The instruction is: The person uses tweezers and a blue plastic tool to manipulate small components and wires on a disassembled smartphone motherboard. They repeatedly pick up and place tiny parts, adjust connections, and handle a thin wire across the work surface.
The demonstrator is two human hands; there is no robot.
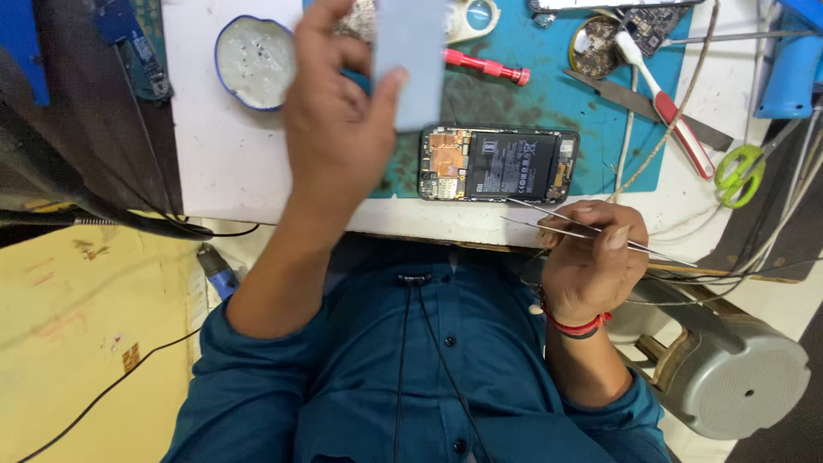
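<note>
My left hand (339,129) is raised above the white bench and is shut on a flat light-blue phone back cover (411,60), thumb pressed against its edge. An opened phone (497,165), its black battery and copper-coloured board exposed, lies on the teal work mat (549,103) just right of that hand. My right hand (587,261), with a red band at the wrist, holds thin metal tweezers (557,216) near the bench's front edge; their tips point left, just below the phone.
A white dish with a blue rim (255,62) sits at the back left. On and around the mat lie a red screwdriver (484,65), a red-and-white toothbrush (664,107), a round tin of parts (596,43) and green scissors (739,174). A grey stool (729,369) stands lower right.
</note>
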